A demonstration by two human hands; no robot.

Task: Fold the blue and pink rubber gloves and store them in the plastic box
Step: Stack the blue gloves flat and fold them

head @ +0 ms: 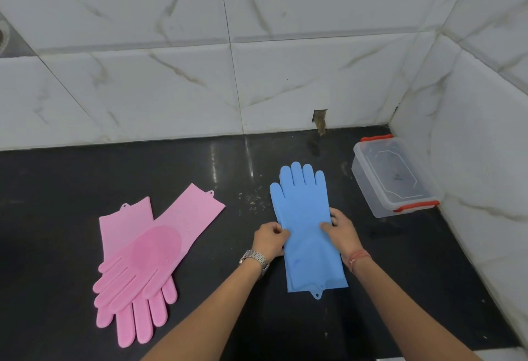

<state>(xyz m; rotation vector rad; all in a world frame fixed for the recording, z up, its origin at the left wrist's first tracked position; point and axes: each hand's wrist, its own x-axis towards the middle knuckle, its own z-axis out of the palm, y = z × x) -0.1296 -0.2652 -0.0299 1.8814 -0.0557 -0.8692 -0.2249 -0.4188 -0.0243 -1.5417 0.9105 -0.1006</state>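
The blue rubber gloves (304, 206) lie flat and stacked on the black counter, fingers pointing toward the wall, cuff toward me. My left hand (270, 239) pinches their left edge at mid-length. On the opposite edge, at the same height, my right hand (341, 230) grips them. To the left, two pink rubber gloves (148, 257) lie crossed over each other, fingers toward me, the upper one showing its bristled palm. A clear plastic box (397, 206) with red clips stands open at the right, against the side wall.
The black counter (85, 177) ends at white marble-look tiled walls behind and on the right. A small broken hole (320, 122) sits in the back wall at counter level. Crumbs lie scattered left of the blue gloves.
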